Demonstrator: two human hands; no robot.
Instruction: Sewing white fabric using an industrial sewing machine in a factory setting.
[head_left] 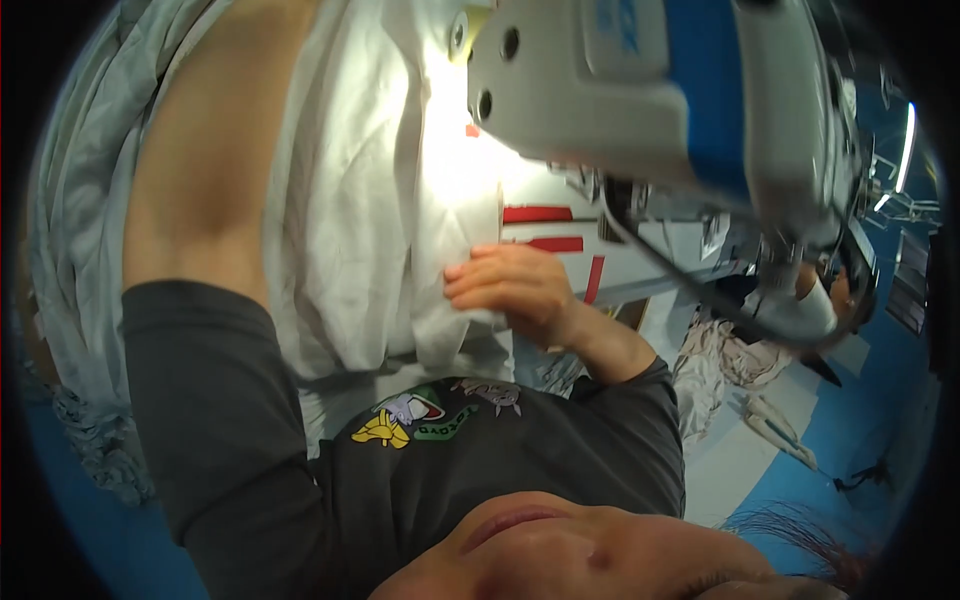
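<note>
White cloth [350,190] hangs in loose folds in front of my chest and runs up under the head of a sewing machine [560,90], where a bright lamp washes it out. My right hand [515,290] lies on the right edge of this cloth, its fingers stretched to the left and nearly flat. The thumb is hidden. My left forearm [215,150] crosses the cloth and leaves the picture at the top, so the left hand is out of sight. The needle area is lost in the glare.
Red tape strips [545,243] mark the pale machine table beside my right hand. A dark cable [655,260] loops below the machine head. More fabric is heaped at the far left [75,220] and in a crumpled pile [735,360] on the right. The floor [800,520] is blue.
</note>
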